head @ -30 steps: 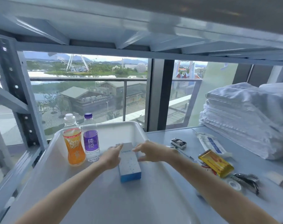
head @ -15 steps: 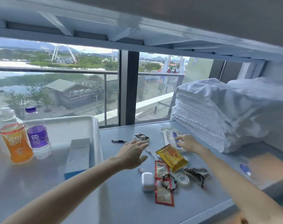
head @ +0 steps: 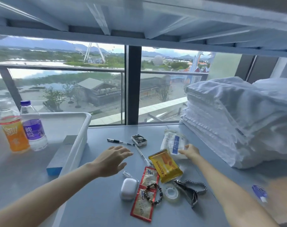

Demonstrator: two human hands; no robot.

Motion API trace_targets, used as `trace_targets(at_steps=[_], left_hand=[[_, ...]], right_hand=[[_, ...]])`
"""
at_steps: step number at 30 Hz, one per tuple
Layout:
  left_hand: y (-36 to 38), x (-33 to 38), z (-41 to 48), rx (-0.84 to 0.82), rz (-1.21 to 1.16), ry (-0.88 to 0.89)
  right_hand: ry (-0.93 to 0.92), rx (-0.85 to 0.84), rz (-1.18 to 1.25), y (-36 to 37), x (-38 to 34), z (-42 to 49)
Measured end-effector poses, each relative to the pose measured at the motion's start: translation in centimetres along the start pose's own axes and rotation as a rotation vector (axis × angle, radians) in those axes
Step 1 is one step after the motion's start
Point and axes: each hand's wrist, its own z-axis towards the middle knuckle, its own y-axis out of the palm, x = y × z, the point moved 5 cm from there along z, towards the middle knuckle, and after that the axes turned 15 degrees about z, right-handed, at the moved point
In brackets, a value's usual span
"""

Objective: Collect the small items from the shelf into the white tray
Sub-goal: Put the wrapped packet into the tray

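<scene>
The white tray (head: 83, 128) sits at left on the grey shelf, holding an orange drink bottle (head: 13, 130), a purple-labelled water bottle (head: 33, 126) and a blue-and-grey box (head: 62, 154). My left hand (head: 112, 159) hovers open over the shelf just right of the tray, near a black pen (head: 119, 142). My right hand (head: 189, 151) pinches the near edge of a clear plastic packet with a blue label (head: 173, 142). A yellow snack pack (head: 165, 165), small metal tin (head: 139, 140), white earbud case (head: 128, 188), red sachets (head: 145, 194), bead bracelet (head: 153, 193), tape roll (head: 171, 193) and watch (head: 191, 190) lie around.
A tall stack of folded white towels (head: 229, 118) fills the right side of the shelf. A small blue-and-white item (head: 260, 192) lies near the front right edge. The upper shelf's underside hangs low overhead; a window stands behind.
Both hands left the box in the tray and moved right over the loose items. My right hand reached the clear packet and took hold of its edge; the view swung right.
</scene>
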Motion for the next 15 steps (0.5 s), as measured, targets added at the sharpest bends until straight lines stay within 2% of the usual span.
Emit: trace_targets(at_steps=[4, 13, 15], left_hand=[[-0.2, -1.1, -0.2, 0.021, 0.07, 0.012], [0.0, -0.9, -0.5, 0.017, 0.113, 0.003], [-0.2, -1.0, -0.4, 0.028, 0.118, -0.004]], right_hand=[[0.038, 0.067, 0.088, 0.4, 0.2, 0.8], [0.133, 0.04, 0.276, 1.1, 0.7, 0.5], [0.12, 0.039, 0.248, 1.8, 0.0, 0.5]])
